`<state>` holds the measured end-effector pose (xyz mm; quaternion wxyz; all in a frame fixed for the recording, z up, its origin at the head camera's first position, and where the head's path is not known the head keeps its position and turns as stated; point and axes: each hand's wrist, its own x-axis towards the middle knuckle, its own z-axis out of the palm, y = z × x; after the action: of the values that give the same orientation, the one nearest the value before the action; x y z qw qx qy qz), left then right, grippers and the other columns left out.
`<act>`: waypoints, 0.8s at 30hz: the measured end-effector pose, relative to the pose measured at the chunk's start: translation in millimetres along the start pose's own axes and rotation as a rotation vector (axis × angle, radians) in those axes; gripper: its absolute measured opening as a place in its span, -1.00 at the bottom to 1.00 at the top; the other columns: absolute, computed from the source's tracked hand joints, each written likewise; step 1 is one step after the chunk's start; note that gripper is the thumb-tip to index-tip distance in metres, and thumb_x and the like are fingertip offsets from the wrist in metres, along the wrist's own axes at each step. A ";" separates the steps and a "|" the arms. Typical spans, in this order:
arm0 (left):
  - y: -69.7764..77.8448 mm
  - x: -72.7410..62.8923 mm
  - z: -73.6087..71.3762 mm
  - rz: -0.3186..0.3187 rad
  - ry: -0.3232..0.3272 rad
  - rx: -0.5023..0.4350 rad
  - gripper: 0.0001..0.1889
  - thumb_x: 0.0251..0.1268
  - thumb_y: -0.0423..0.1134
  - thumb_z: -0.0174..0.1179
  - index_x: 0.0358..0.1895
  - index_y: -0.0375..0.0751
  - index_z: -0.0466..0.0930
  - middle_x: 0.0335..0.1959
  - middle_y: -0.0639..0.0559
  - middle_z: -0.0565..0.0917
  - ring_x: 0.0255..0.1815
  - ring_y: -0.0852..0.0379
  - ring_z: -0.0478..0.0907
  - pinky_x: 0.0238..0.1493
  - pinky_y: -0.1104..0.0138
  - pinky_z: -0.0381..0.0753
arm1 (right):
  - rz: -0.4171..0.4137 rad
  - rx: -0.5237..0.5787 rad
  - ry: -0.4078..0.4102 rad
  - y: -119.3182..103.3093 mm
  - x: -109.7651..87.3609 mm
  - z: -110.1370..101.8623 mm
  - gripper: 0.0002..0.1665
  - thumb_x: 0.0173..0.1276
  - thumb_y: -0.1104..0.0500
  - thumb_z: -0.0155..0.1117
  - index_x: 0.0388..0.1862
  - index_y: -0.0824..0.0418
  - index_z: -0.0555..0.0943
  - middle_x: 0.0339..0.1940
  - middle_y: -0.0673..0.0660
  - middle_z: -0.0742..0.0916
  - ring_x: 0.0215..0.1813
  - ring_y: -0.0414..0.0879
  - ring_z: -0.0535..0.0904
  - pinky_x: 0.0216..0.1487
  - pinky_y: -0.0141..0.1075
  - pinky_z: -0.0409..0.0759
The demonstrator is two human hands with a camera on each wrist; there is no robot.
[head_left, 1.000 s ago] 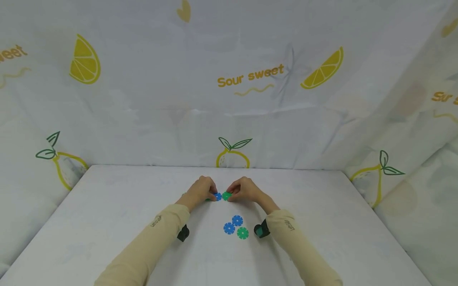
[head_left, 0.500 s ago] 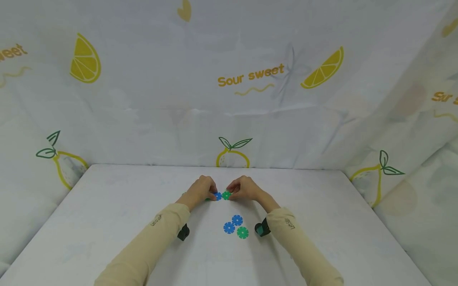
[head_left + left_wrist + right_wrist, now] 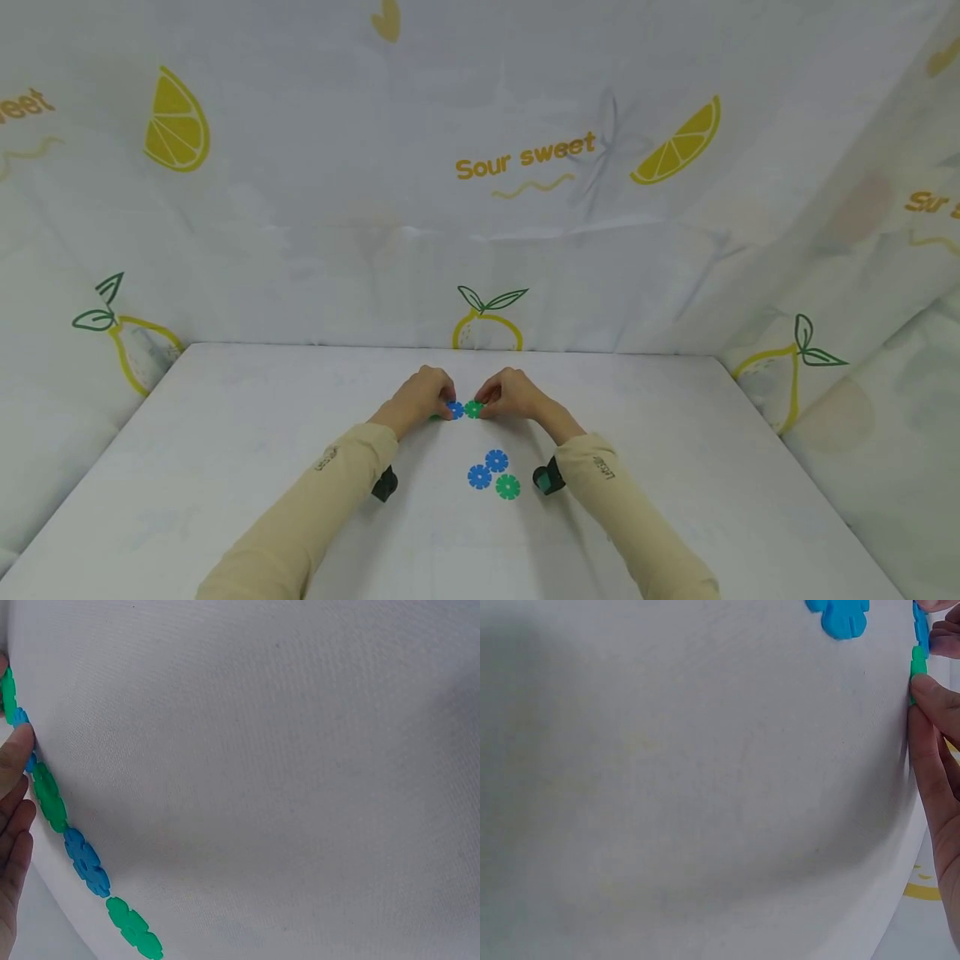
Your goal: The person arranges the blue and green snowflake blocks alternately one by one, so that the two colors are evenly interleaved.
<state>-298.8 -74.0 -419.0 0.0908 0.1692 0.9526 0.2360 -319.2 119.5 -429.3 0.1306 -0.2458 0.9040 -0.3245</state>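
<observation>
My left hand (image 3: 422, 397) pinches a blue snowflake disc (image 3: 457, 410) between thumb and fingers at the far middle of the table. Facing it, my right hand (image 3: 514, 395) pinches a green snowflake disc (image 3: 472, 409), edge to edge with the blue one. Whether their slots are joined I cannot tell. In the left wrist view, a row of discs runs on from my left thumb: a green disc (image 3: 49, 797), another blue disc (image 3: 87, 861) and a lighter green disc (image 3: 134, 928). My left hand and forearm mostly hide that row from the head camera.
Nearer to me on the white table (image 3: 247, 467) lie two loose blue discs (image 3: 479, 477) and a loose green disc (image 3: 507, 487), grouped between my forearms. Behind the table's far edge hangs a white curtain (image 3: 322, 267) with lemon prints.
Both hands stay almost in place, pinching the same two discs, whose edges remain together. The head view has shifted very slightly. The loose discs have not moved.
</observation>
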 end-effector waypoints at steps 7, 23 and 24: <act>2.0 0.0 -1.3 0.015 -0.005 0.002 -0.83 0.01 -0.38 0.43 -0.28 -0.24 0.73 -0.37 0.02 0.66 -0.32 0.15 0.50 -0.07 0.26 0.56 | 0.022 -0.023 -0.011 -2.2 1.1 -0.8 -0.79 0.08 0.31 0.50 -0.27 0.31 0.73 -0.42 0.04 0.74 -0.42 -0.24 0.55 -0.35 -0.45 0.57; 0.4 4.8 -2.6 0.013 -0.019 0.019 -0.74 -0.01 -0.34 0.46 -0.18 -0.23 0.74 -0.22 -0.02 0.70 -0.12 0.07 0.58 0.02 0.22 0.56 | -0.003 -0.012 -0.031 -2.1 -1.1 -3.2 -0.80 0.13 0.30 0.46 -0.24 0.30 0.72 -0.39 0.04 0.74 -0.38 -0.25 0.57 -0.28 -0.44 0.59; 0.3 4.9 -3.7 0.016 -0.015 0.016 -0.74 -0.01 -0.33 0.46 -0.18 -0.22 0.74 -0.21 -0.03 0.69 -0.09 0.05 0.57 0.03 0.21 0.55 | -0.009 -0.008 -0.032 -1.7 -1.1 -4.0 -0.80 0.13 0.30 0.46 -0.23 0.30 0.72 -0.38 0.04 0.74 -0.38 -0.24 0.58 -0.27 -0.43 0.59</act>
<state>-304.3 -73.5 -416.1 0.0949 0.1791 0.9524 0.2277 -319.2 121.0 -425.1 0.1428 -0.2557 0.9018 -0.3176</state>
